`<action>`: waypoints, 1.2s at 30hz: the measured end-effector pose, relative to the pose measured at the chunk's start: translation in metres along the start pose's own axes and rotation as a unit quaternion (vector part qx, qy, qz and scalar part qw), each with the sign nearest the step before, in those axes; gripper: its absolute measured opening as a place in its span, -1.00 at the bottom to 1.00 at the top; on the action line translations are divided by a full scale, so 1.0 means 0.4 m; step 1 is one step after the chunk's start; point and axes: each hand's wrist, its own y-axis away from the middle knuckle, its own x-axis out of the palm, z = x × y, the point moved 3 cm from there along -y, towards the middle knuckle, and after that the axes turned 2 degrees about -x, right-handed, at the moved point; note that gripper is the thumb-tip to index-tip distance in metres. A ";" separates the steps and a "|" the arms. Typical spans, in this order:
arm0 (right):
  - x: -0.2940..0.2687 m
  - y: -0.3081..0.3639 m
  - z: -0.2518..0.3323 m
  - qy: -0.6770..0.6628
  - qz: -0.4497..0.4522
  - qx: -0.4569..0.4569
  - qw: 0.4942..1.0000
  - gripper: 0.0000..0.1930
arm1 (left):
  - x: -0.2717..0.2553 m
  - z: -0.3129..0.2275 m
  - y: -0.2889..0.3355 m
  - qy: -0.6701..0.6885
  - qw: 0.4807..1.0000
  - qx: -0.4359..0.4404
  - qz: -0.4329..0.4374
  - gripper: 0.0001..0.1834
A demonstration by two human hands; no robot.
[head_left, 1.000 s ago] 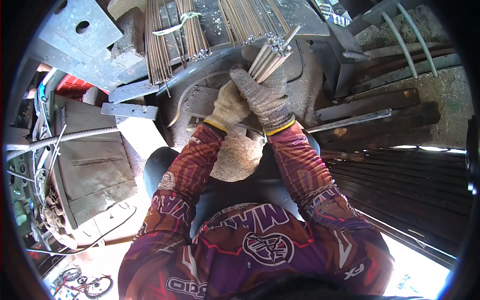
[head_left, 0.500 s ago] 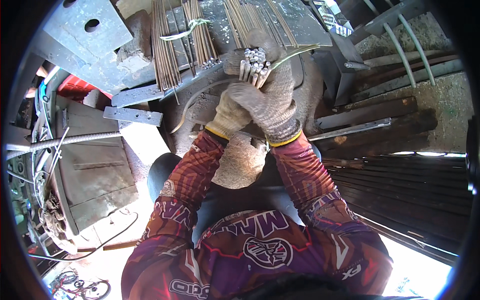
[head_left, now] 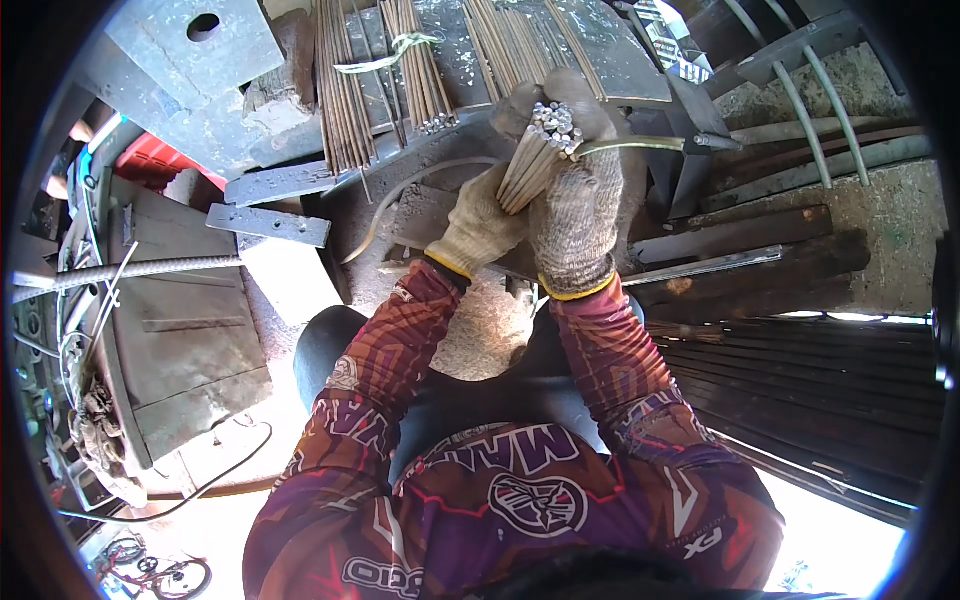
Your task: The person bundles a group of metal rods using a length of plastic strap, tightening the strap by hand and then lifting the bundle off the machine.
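Note:
Both my hands wear knitted work gloves with yellow cuffs. Between them is a bundle of thin metal rods [head_left: 530, 172], its cut ends shining toward me. Fingers of my left hand [head_left: 487, 222] wrap round the bundle from its left side. My right hand [head_left: 580, 215] is closed against its right side, the fingertips bent over near the bright ends. A pale, flat tie strip [head_left: 645, 144] sticks out to the right from beside the rod ends. The gloves hide much of the bundle, including any wrap of the strip round it.
On the metal table [head_left: 560, 25] beyond lie a rod bundle [head_left: 345, 110], another bundle [head_left: 415, 70] with a pale tie, and loose rods [head_left: 515, 50]. A steel plate with a hole [head_left: 190, 45] is far left. Dark beams [head_left: 760, 265] lie at right, a bent panel [head_left: 195, 320] at left.
My right hand has uncrossed from over the left and shifted to the right side of the bundle. The rods now lean up to the right, and the strip points more level.

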 end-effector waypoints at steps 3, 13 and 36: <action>0.032 -0.002 0.023 -0.031 -0.013 -0.083 0.996 -0.32 | -0.004 0.006 -0.002 0.015 0.999 -0.023 -0.015 -0.56; -0.170 -0.089 0.083 0.035 -0.072 -0.111 0.991 -0.64 | -0.035 -0.002 0.003 0.056 0.996 -0.074 0.003 -0.73; -0.001 0.100 -0.159 0.525 0.370 0.307 0.702 -0.21 | -0.236 -0.062 0.154 0.380 0.893 -0.243 -0.020 -0.72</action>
